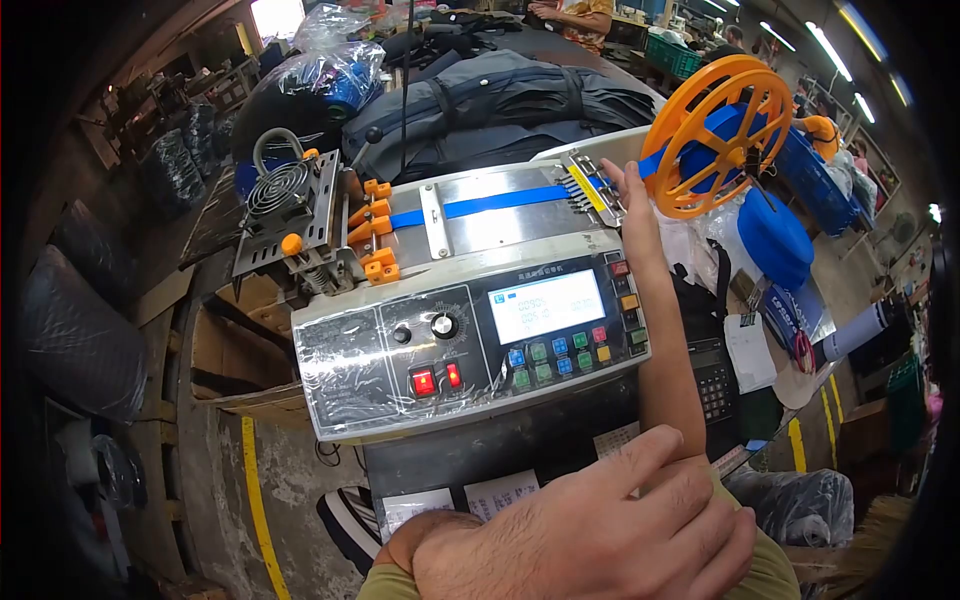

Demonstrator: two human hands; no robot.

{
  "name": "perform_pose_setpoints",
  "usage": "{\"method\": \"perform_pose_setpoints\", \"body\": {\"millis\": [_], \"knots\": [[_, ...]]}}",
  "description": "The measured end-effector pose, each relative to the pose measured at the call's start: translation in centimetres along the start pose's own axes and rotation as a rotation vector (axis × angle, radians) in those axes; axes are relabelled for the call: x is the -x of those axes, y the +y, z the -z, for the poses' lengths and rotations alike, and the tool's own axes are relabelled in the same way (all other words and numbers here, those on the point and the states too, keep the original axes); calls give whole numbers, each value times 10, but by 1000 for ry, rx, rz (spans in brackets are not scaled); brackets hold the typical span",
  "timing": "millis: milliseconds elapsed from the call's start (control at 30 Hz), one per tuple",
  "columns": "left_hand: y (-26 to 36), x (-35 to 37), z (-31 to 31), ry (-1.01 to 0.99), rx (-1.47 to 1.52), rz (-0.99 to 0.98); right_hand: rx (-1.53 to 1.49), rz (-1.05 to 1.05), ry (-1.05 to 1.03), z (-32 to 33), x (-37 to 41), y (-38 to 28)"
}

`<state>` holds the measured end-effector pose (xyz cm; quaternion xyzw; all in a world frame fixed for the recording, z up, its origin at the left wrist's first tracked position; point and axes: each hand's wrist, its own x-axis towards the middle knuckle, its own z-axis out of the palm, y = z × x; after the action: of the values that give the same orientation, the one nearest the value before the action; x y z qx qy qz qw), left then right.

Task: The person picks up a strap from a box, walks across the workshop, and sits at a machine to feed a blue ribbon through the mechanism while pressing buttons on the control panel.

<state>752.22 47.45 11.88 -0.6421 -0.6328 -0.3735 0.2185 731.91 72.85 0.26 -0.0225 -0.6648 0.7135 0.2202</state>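
My right arm reaches forward past the right end of a tabletop strap-cutting machine (470, 370). My right hand (628, 195) is edge-on beside the roller guide (592, 190), fingers stretched out and apart, close to the blue webbing (500, 205). This webbing runs flat across the metal bed, under a metal clamp bar (435, 222), to the orange guides (375, 230). In the foreground, my left hand (600, 525) is curled closed across my right forearm near the elbow. Its fingers' undersides are hidden, so I cannot tell what they hold.
An orange reel (715, 135) holds blue webbing at the right, with another blue roll (775, 232) below. Dark bags (500, 105) are piled behind the machine. A lit display (545, 305) and buttons face me. Stacked wrapped bundles (85, 330) stand left; a person (580, 20) is far back.
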Motion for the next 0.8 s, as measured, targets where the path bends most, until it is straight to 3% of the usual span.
{"method": "perform_pose_setpoints", "body": {"millis": [267, 333, 667, 800], "knots": [[2, 0, -9, 10, -7, 0, -14, 8, -11, 5, -5, 8], [4, -4, -28, 316, -170, 35, 7, 18, -8, 4, -4, 6], [2, -1, -23, 242, -171, 19, -42, 4, -10, 5, -6, 9], [2, -2, -27, 318, -194, 23, -31, 25, -14, 9, -11, 17]]}}
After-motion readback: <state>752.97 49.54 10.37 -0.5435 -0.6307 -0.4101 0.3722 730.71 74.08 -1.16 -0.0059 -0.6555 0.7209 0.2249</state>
